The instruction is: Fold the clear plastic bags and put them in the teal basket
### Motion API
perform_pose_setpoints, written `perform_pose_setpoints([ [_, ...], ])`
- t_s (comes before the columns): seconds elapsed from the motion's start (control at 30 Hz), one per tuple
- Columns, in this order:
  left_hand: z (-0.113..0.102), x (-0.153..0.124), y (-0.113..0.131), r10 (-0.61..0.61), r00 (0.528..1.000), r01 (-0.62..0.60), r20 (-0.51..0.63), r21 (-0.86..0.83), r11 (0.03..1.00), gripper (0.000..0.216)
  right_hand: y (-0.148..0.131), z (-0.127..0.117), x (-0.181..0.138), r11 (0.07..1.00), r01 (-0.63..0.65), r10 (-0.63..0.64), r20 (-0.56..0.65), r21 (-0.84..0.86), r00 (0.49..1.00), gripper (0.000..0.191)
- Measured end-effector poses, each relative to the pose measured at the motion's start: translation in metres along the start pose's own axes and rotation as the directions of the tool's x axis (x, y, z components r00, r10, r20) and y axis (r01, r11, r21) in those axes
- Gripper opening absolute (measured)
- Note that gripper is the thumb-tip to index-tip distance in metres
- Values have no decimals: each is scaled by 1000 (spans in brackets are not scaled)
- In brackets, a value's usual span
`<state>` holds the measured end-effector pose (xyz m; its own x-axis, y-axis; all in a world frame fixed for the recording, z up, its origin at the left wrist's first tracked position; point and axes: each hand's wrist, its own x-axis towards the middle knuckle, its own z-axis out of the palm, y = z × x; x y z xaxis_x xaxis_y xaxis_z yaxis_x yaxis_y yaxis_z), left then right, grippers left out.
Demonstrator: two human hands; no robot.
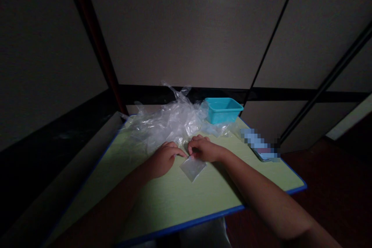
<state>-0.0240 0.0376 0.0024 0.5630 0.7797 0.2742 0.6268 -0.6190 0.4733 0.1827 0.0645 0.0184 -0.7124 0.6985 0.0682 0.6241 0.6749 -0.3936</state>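
Observation:
A small, square, clear plastic bag (193, 169) lies on the table in front of me, turned so that one corner points toward me. The fingers of my right hand (204, 149) are bent and pinched together at its far corner. From the other side, my left hand (166, 159) reaches to the same corner with its fingertips closed there, close to my right fingertips. Just beyond both hands spreads a heap of crumpled clear plastic bags (177, 118). The exact grip of the left fingertips is too small and dim to see well.
The pale green table (174, 209) has a blue edge. A turquoise plastic tub (223, 115) stands at the back right beside the heap. A flat, blurred-out item (260, 145) lies near the right edge. Large panels (186, 27) rise behind the table.

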Motion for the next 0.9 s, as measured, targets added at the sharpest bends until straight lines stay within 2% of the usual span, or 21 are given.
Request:
perform_pose_setpoints([
  [0.47,-1,2,2,-48,999,49,16,-71,996,41,1,1,0,999,26,-26,-10,19,1000,5],
  [0.63,0,2,10,-43,998,40,-55,-62,997,26,1,1,1,1000,26,-26,-20,-12,999,7],
  [0.83,-3,-1,26,59,996,-56,-72,40,998,4,2,6,1,998,-10,6,-65,-70,998,8],
  [0.9,-1,-2,28,63,996,-59,-60,68,996,8,1,5,1,996,-35,27,-101,-79,994,11],
])
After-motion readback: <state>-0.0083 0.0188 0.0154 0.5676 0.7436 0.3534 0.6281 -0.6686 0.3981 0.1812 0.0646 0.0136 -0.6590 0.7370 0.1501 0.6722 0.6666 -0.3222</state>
